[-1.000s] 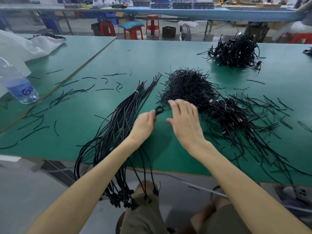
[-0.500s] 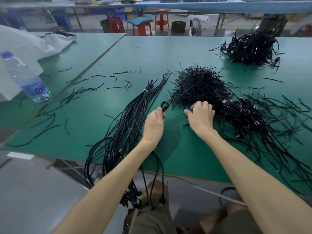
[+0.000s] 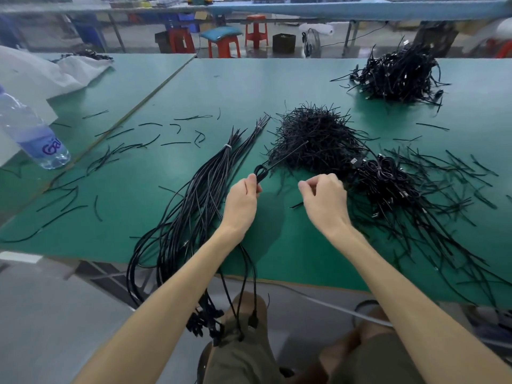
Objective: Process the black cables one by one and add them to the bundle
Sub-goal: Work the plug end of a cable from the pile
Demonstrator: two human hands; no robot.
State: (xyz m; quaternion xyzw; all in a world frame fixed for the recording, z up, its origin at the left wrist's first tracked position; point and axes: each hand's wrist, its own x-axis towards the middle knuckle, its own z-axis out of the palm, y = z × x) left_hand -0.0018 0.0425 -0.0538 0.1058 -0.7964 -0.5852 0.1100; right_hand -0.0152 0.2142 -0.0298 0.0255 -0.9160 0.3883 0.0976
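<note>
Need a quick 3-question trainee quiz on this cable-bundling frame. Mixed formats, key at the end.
1. True or false: the left hand grips a looped black cable.
2. Where is the water bottle? A) at the far left, left of the bundle; B) on the person's lap; C) on the floor.
3. Fill in: the tie round the bundle's far end is ____.

Key: 1 true; 2 A; 3 white.
</note>
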